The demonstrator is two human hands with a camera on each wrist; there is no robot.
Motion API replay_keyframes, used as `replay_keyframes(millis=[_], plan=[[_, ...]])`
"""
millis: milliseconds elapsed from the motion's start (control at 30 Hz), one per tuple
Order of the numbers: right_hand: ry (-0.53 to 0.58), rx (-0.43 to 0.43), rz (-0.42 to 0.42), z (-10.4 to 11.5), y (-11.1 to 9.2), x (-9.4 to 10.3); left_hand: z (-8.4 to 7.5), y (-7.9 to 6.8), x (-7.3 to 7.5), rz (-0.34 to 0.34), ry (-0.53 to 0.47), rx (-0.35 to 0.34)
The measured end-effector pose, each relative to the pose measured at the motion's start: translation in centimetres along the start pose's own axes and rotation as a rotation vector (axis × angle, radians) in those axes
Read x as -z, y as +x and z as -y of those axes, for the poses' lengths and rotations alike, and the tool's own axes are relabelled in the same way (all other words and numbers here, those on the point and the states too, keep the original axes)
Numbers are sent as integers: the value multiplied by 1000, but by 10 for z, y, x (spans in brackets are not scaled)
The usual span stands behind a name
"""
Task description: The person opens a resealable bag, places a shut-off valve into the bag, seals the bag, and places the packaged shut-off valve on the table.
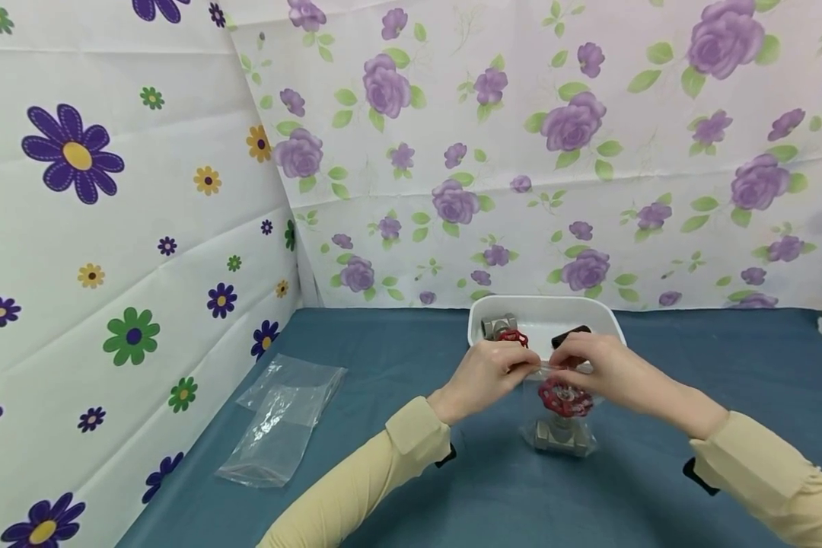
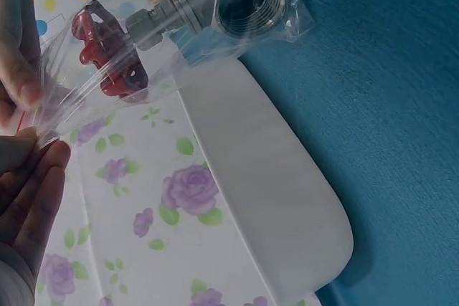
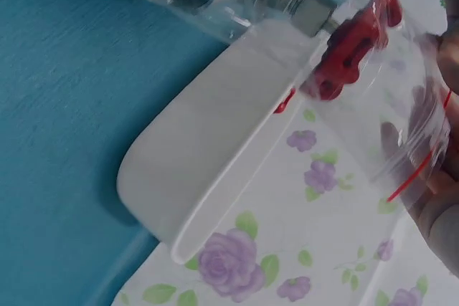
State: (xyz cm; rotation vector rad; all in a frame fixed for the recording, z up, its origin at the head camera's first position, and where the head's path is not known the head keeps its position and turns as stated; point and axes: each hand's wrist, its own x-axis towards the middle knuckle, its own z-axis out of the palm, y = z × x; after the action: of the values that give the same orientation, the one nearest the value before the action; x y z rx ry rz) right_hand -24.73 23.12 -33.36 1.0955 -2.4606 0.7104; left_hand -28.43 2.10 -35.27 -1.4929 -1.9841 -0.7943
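Note:
A clear zip bag hangs between both hands, with a gate valve inside it. The valve has a red handwheel and a metal body with a threaded opening. My left hand pinches the bag's top edge at its left corner. Close beside it, my right hand pinches the same edge farther right. A red zip strip crosses the bag near the right fingers in the right wrist view. The bag's lower end hangs over or near the blue cloth; whether it touches, I cannot tell.
Behind the hands stands a white tray, holding another valve with a red handwheel and a dark object. Flat clear plastic bags lie at the left on the blue cloth. Flowered sheets hang at the back and left.

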Motion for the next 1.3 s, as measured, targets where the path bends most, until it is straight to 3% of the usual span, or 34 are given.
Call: replay_keyframes(millis=[400, 633, 933, 1300], plan=[[-18, 62, -53, -1, -7, -1, 1, -2, 1, -5, -28, 1], [-78, 106, -117, 1, -7, -4, -1, -2, 5, 49, -32, 33], [-90, 124, -119, 0, -6, -6, 2, -3, 1, 103, -209, 110], [16, 39, -100, -5, -13, -2, 5, -2, -6, 47, -148, 40]])
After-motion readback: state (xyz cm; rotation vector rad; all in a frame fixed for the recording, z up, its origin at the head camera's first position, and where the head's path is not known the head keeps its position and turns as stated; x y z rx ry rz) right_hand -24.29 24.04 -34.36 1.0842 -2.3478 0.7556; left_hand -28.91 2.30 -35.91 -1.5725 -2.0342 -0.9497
